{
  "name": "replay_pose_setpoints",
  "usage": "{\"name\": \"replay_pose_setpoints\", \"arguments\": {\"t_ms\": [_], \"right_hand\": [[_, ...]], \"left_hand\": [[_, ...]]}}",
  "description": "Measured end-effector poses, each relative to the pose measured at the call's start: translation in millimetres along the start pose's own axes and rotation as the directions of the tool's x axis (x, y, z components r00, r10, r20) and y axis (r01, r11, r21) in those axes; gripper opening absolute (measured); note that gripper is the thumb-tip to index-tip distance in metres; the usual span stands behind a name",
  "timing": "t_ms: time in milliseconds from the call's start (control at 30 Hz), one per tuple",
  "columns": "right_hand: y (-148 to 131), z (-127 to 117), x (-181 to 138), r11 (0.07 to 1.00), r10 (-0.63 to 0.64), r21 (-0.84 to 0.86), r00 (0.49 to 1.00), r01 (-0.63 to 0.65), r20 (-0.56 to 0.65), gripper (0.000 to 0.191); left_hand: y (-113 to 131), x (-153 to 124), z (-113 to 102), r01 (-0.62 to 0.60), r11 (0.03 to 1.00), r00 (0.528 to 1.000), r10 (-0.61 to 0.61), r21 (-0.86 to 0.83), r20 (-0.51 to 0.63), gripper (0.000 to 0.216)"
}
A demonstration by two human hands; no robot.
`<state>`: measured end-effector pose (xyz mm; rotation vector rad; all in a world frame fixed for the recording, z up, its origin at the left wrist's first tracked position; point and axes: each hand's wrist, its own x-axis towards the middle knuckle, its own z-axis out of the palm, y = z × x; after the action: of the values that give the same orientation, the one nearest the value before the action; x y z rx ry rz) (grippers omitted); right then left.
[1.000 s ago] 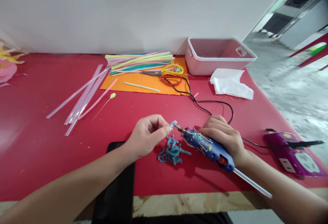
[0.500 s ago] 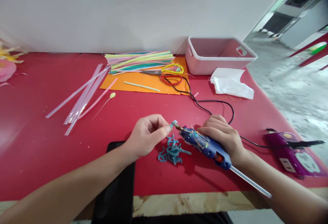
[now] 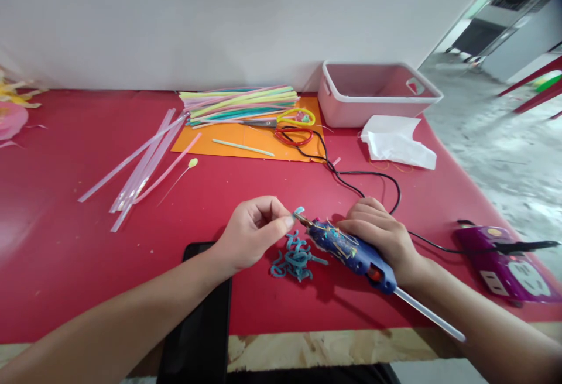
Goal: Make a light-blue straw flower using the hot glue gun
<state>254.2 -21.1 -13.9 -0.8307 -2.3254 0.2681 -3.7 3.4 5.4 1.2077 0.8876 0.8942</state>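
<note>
Left hand (image 3: pixel 253 233): you pinch a curved pale-blue strip (image 3: pixel 299 210).
Right hand (image 3: pixel 383 235): you clasp a blue plastic glue gun (image 3: pixel 346 246) (its barrel crusted).

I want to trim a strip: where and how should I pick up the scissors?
Probably by the yellow loop, coming from the right: the scissors lie with blades pointing left, and the black cord runs by the red loop.

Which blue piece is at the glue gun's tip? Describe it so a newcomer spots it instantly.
On the red tabletop, find the pile of blue curls. Just above it in the picture, the left hand pinches a short blue piece at the tip of the glue gun. Unlike the piled curls, this one is off the table.
</note>
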Motion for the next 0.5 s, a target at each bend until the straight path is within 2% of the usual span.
{"name": "replay_pose_setpoints", "arguments": {"t_ms": [333,400,500], "right_hand": [[-0.8,0.0,1.2,1.000,-0.010,0.025,1.000,0.010,0.005,0.035],[-1.1,0.2,-0.3,0.997,0.026,0.075,1.000,-0.025,-0.016,0.029],[-3.0,1.6,-4.7,0.963,0.194,0.204,0.977,-0.174,-0.083,0.011]], "left_hand": [[-0.9,0.7,-0.7,-0.009,1.000,1.000,0.009,0.003,0.000,0.016],[-1.1,0.5,-0.5,-0.011,1.000,1.000,0.011,0.001,0.002,0.017],[-3.0,-1.7,0.5,-0.017,0.999,1.000,0.016,0.048,0.015,0.019]]}}
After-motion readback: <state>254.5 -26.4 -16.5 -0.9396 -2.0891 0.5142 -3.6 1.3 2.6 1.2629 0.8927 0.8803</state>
